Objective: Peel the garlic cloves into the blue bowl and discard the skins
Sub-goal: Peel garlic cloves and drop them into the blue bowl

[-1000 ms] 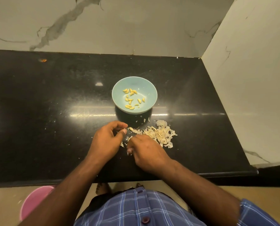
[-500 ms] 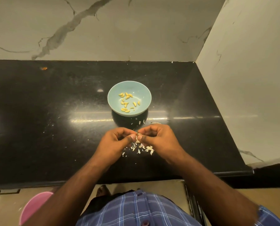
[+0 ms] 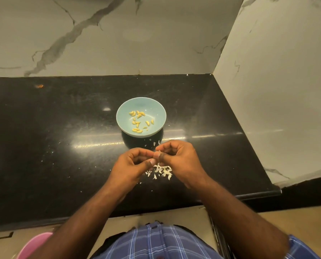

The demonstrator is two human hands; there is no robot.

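Bare counter (image 3: 53,146) lies left; blue bowl (image 3: 156,126) stands just ahead.

**Yellow cloves, pale blue bowl on a black counter**

A pale blue bowl (image 3: 156,116) holds yellow garlic cloves (image 3: 137,121) on a glossy black countertop (image 3: 44,146) speckled with fine light flecks. Whitish, papery garlic skins (image 3: 162,171) lie on the black surface. The wall (image 3: 118,34) behind is off-white marble with grey veining, and the side wall (image 3: 277,90) carries the same grey-veined pattern. In the foreground, a shirt (image 3: 156,243) shows a blue plaid with white lines. At lower left sits a pink, rounded object (image 3: 32,245) against a beige floor.
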